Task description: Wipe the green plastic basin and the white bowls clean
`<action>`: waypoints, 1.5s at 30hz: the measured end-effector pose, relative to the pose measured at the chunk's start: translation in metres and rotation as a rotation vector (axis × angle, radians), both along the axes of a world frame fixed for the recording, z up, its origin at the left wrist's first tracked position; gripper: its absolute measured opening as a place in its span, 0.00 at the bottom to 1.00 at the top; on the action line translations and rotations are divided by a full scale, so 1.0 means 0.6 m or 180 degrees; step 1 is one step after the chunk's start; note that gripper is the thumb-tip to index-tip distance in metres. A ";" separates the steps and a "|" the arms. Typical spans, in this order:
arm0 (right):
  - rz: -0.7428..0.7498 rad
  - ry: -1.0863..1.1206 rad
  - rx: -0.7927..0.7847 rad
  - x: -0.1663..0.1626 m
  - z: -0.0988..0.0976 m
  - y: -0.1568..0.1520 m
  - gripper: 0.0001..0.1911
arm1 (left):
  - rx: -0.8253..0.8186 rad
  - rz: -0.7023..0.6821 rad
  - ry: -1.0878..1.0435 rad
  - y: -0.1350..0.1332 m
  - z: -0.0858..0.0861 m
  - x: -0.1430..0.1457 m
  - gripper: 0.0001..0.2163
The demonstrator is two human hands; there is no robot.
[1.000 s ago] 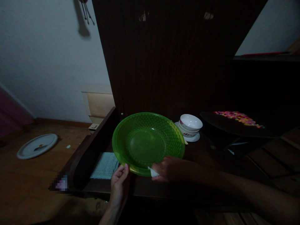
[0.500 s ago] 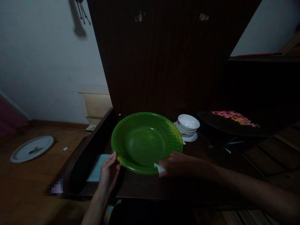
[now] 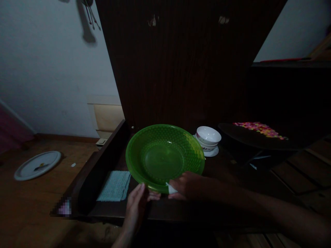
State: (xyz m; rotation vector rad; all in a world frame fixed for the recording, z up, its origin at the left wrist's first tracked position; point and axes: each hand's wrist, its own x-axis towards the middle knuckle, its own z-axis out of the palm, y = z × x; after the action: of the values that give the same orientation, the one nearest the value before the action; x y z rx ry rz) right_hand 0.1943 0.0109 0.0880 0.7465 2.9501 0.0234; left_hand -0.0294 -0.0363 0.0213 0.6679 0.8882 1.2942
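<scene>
A wide green plastic basin (image 3: 163, 158) with a scale-patterned inner wall and a yellow patch stands on the dark wooden bench (image 3: 165, 212). My left hand (image 3: 138, 201) grips its near rim left of the middle, thumb at the edge and fingers underneath. Just to the right, my right hand (image 3: 183, 186) is closed around a small white cloth or tissue (image 3: 171, 188), pressed at the near rim. Most of that white piece is hidden in the fingers. A folded light-blue cloth (image 3: 115, 186) lies left of the basin.
Stacked white bowls (image 3: 208, 135) on a white plate (image 3: 214, 151) stand close to the basin's right side. Farther right, a dark surface (image 3: 240, 136) carries pink and yellow bits (image 3: 261, 129). A raised dark armrest (image 3: 103, 165) bounds the left; a white oval object (image 3: 37, 165) lies on the floor.
My left hand has slid right along the near rim, closer to my right hand. More of the light-blue cloth shows. The basin has shifted slightly right; my right hand still holds the white piece.
</scene>
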 end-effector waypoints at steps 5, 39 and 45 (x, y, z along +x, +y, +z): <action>-0.0320 -0.0209 -0.0151 -0.040 0.002 -0.014 0.23 | 0.0135 -0.0203 0.0464 -0.020 -0.009 0.031 0.23; -0.0176 -0.0125 -0.0279 0.041 0.013 0.021 0.16 | -0.0525 0.1013 -0.0474 0.076 0.044 -0.061 0.14; -0.0116 0.0016 -0.0218 0.057 0.004 0.030 0.18 | -0.0527 0.1080 -0.0231 0.080 0.041 -0.057 0.14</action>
State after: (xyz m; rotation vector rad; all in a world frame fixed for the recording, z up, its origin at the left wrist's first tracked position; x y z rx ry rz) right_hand 0.2287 0.0287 0.0901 0.7915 2.9247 -0.0820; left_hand -0.0637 0.0117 0.0461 0.3465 1.0669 1.5149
